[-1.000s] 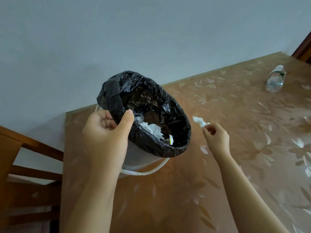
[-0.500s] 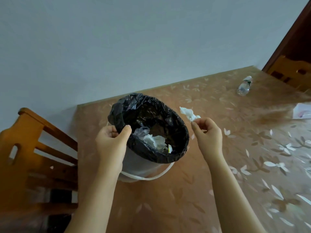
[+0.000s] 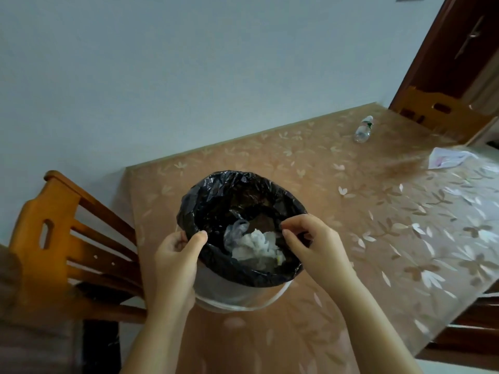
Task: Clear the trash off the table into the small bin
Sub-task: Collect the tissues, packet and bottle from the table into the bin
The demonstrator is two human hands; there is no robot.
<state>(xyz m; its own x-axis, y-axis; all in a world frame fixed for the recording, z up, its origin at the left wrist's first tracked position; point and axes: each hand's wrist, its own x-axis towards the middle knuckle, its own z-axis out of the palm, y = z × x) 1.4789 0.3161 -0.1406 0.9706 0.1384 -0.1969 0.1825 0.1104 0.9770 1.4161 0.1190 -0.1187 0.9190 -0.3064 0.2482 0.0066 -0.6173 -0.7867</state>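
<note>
Steadying the bin (image 3: 216, 290) by its liner with our left hand (image 3: 176, 255), we open our right hand (image 3: 310, 244) over its mouth; whether it holds anything, we cannot tell.

Pale wall (image 3: 189, 76), wooden chair (image 3: 54, 238), dark door (image 3: 464, 49) at right
</note>
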